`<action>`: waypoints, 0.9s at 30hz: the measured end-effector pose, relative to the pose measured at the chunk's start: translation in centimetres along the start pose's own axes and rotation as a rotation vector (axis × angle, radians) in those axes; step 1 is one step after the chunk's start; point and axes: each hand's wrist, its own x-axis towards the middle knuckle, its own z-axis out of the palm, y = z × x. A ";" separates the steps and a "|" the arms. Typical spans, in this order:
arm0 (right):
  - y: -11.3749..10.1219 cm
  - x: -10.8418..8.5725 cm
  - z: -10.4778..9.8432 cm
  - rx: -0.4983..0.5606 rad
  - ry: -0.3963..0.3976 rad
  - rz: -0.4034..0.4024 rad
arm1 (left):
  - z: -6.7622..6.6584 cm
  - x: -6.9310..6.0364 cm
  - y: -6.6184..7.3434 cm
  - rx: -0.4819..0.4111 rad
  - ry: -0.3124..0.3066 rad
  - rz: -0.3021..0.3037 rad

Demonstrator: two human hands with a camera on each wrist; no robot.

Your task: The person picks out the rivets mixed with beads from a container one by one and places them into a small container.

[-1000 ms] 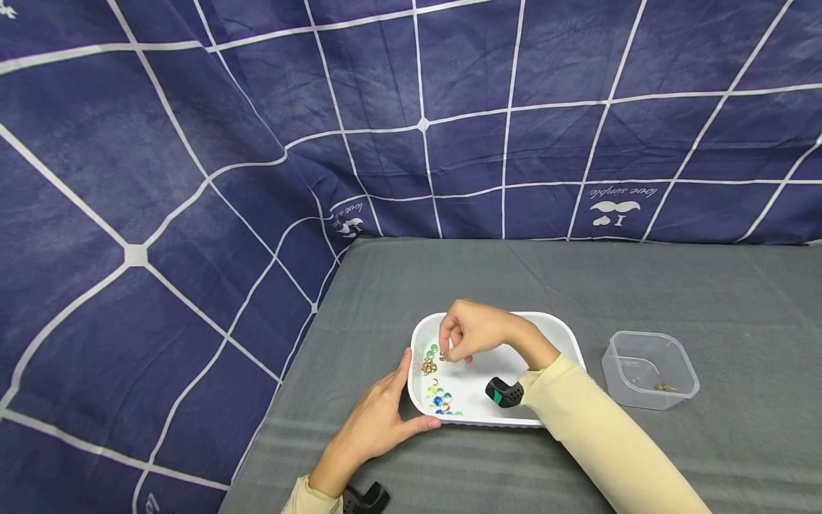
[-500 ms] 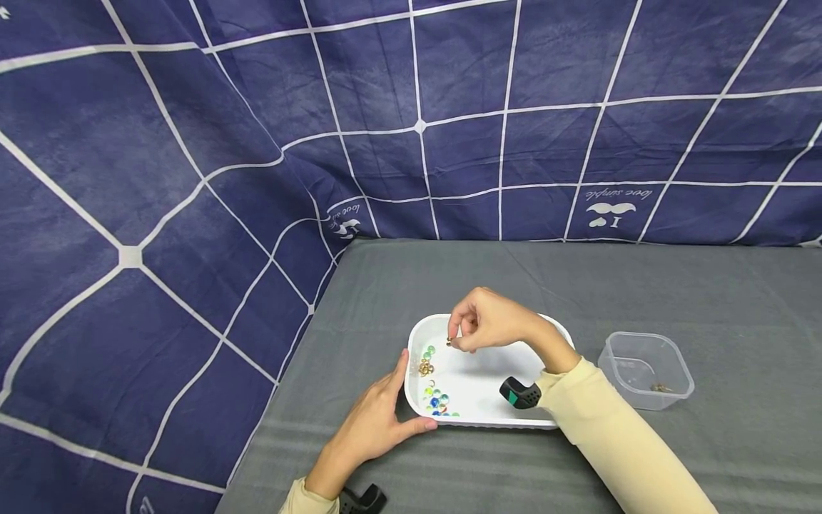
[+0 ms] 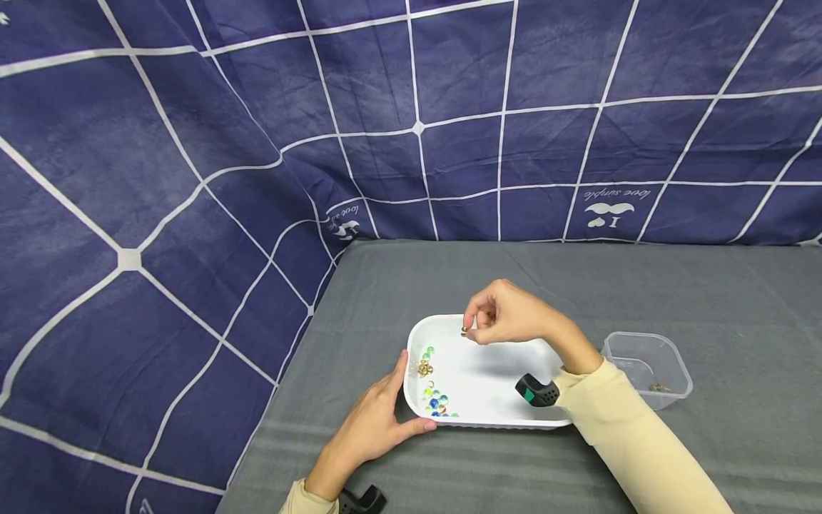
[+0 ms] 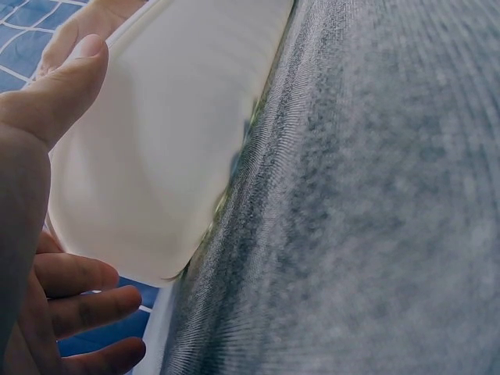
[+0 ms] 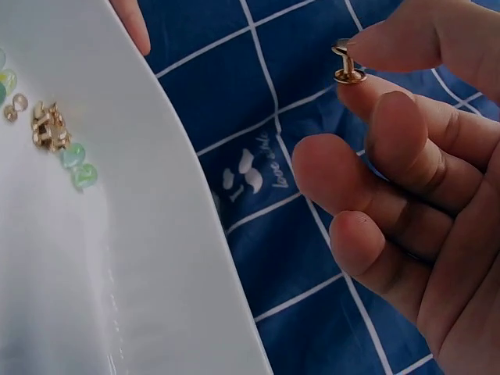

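A white tray (image 3: 501, 420) stands on the grey cloth, with marbles (image 3: 434, 404) and a small heap of gold rivets (image 3: 425, 368) near its left end. My right hand (image 3: 507, 314) is raised over the tray's far side. Between thumb and forefinger it pinches a small gold rivet (image 5: 348, 64), with a flat cap at each end; its other fingers curl loosely. At the tray's near left corner rests my left hand (image 3: 379, 417), thumb along the front edge and forefinger along the left side. In the left wrist view its other fingers (image 4: 98, 312) are relaxed beside the tray wall.
To the right of the tray is a clear plastic container (image 3: 648, 364) with a few gold pieces (image 3: 658, 387) in it. My right sleeve partly covers its near left side. A blue curtain (image 3: 462, 157) with white lines hangs behind and to the left of the table.
My right hand has lifted the gold rivet from beside the heap and moved right and toward the tray's far edge. The left hand stays at the tray's corner.
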 end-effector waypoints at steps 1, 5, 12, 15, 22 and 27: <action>0.1 -0.2 -0.1 0.002 0.007 0.000 | 0.0 0.0 0.0 0.001 0.001 0.001; 0.3 -0.9 -0.3 0.012 0.021 0.001 | 0.1 0.0 -0.1 -0.004 0.001 0.002; 0.0 -2.0 -0.5 -0.014 0.040 -0.013 | 0.0 0.0 0.1 -0.015 -0.010 -0.024; 0.0 -2.7 -0.7 -0.049 0.059 -0.008 | 0.0 0.0 0.1 -0.023 -0.015 -0.032; 0.2 -3.9 -1.1 -0.082 0.076 -0.001 | -0.1 -0.1 0.1 -0.015 -0.010 -0.033; 0.4 -4.4 -1.9 -0.080 0.079 0.010 | -0.2 -0.1 0.2 -0.012 -0.014 -0.025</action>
